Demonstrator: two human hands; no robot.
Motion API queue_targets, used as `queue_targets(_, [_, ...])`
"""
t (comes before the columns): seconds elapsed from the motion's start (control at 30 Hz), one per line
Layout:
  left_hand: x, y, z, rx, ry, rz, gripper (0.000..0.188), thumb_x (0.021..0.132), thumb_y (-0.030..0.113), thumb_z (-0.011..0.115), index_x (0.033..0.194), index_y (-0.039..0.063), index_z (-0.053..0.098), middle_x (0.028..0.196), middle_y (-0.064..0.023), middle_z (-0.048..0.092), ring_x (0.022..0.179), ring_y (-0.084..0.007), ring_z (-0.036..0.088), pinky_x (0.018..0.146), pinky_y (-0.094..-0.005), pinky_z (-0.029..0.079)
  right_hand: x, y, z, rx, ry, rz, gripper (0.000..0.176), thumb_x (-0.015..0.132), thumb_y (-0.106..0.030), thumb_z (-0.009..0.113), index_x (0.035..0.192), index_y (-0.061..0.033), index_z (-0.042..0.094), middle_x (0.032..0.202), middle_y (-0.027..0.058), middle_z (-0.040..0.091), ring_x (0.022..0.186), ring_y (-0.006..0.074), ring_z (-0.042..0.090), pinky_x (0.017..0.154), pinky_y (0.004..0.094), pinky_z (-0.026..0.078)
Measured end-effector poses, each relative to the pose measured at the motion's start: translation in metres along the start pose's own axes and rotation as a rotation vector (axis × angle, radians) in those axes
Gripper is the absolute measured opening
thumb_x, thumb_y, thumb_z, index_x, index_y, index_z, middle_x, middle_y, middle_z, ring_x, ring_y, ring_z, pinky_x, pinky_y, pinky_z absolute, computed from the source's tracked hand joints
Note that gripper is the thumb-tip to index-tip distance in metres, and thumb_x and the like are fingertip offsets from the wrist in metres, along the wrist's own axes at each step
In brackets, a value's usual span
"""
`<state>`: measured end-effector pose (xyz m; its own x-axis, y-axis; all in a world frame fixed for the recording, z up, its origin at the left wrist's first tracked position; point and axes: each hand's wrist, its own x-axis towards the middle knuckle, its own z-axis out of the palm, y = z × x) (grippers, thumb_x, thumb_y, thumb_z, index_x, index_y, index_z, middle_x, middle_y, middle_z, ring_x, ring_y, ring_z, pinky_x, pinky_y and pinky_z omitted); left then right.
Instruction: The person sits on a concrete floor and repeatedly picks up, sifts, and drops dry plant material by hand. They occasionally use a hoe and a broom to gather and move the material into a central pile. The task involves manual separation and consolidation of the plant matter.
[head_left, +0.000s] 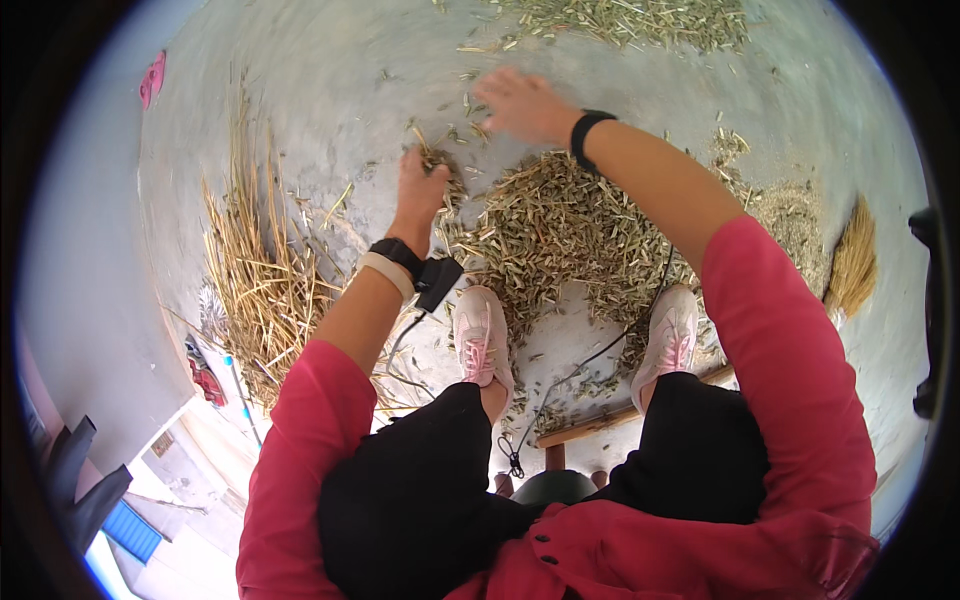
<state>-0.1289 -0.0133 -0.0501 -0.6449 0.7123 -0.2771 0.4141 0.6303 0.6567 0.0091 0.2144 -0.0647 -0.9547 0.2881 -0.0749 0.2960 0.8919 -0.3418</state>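
My left hand is low over the concrete floor, its fingers curled about a small clump of chopped stalks. To its right and farther out, my right hand is spread and slightly blurred, with nothing seen in it. Loose stalk pieces are scattered on the floor between the two hands. A large heap of chopped dry stalks lies between my hands and my shoes. Part of the heap is hidden under my right forearm.
Long uncut straw is piled at left. More chopped stalks lie at the far side. A straw hand broom and finer chaff are at right. A black cable crosses the floor between my feet, near a wooden bar.
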Motion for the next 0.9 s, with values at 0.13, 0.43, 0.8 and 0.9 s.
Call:
queue_targets(0.13, [-0.043,0.028,0.034,-0.194,-0.183,0.238,0.054,0.086,0.008,0.072,0.135,-0.005,0.055,0.139,-0.0249,0.053,0.125,-0.0379,0.053,0.108,-0.0420,0.042,-0.061,-0.041,0.020,0.050,-0.046,-0.302,0.063,0.099,-0.051,0.056,0.150,-0.0147,0.047,0.157,0.0072,0.044,0.151,0.0279,0.030,0.117,0.0527,0.029])
queue_targets(0.43, [-0.091,0.048,-0.006,-0.270,-0.246,-0.235,0.068,0.088,0.012,0.073,0.150,0.006,0.048,0.126,-0.0119,0.058,0.113,-0.0247,0.059,0.091,-0.0402,0.052,-0.227,0.071,-0.055,0.236,0.281,0.339,0.060,0.097,-0.047,0.061,0.149,-0.0222,0.048,0.147,0.0168,0.051,0.138,0.0379,0.043,0.110,0.0558,0.039])
queue_targets(0.8, [-0.086,0.090,0.047,-0.315,-0.469,-0.118,0.074,0.081,0.015,0.080,0.149,0.006,0.051,0.132,-0.0183,0.055,0.122,-0.0314,0.054,0.101,-0.0393,0.047,-0.267,0.019,-0.026,0.122,0.115,0.700,0.063,0.094,-0.066,0.059,0.140,-0.0226,0.058,0.143,0.0223,0.043,0.130,0.0404,0.043,0.098,0.0555,0.053])
queue_targets(0.9, [-0.097,0.084,0.063,-0.301,-0.490,0.014,0.074,0.079,0.016,0.081,0.147,0.007,0.053,0.136,-0.0233,0.051,0.132,-0.0374,0.048,0.114,-0.0407,0.038,-0.259,-0.026,-0.028,0.177,0.098,0.555,0.060,0.093,-0.057,0.066,0.140,-0.0222,0.056,0.144,0.0207,0.043,0.127,0.0407,0.047,0.092,0.0539,0.057])
